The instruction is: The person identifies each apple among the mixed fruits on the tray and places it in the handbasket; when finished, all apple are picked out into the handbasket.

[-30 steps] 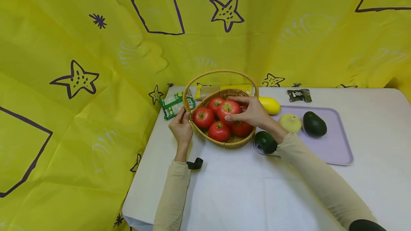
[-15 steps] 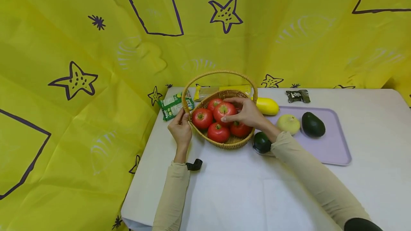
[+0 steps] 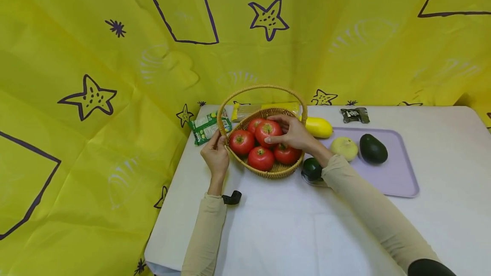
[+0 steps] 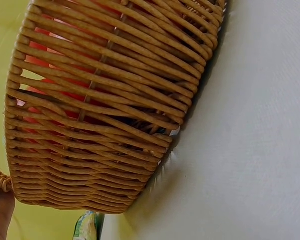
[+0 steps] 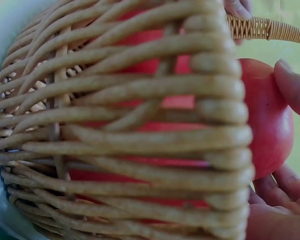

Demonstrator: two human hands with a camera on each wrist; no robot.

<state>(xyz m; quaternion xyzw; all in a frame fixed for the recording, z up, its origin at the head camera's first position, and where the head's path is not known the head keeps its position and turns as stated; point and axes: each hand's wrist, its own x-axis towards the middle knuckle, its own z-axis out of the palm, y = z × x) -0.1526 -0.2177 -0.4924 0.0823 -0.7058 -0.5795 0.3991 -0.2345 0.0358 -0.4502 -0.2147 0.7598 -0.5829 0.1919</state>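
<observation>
A wicker basket [image 3: 273,174] with a tall arched handle holds several red tomatoes. With its thumb and fingers, my left hand [image 3: 216,155] grips the left foot of the handle at the rim. My right hand [image 3: 294,134] reaches over the right side of the basket, its thumb and fingers around the topmost tomato [image 3: 267,131]. The right wrist view shows that tomato [image 5: 266,120] standing above the rim between thumb and fingers. Seen from the left wrist, the woven wall [image 4: 95,130] fills much of the picture, and red shows through its gaps.
Right of the basket, a lilac tray [image 3: 399,173] bears a pale round fruit [image 3: 345,148], an avocado [image 3: 374,149] and another dark green one [image 3: 312,168]. Behind lie a yellow oblong fruit [image 3: 319,127], a green packet [image 3: 209,127], a yellow noodle packet [image 3: 245,111] and a dark wrapped packet [image 3: 354,115].
My right hand has moved slightly left and down with the tomato, which sits lower among the others. The left hand keeps its grip on the handle.
</observation>
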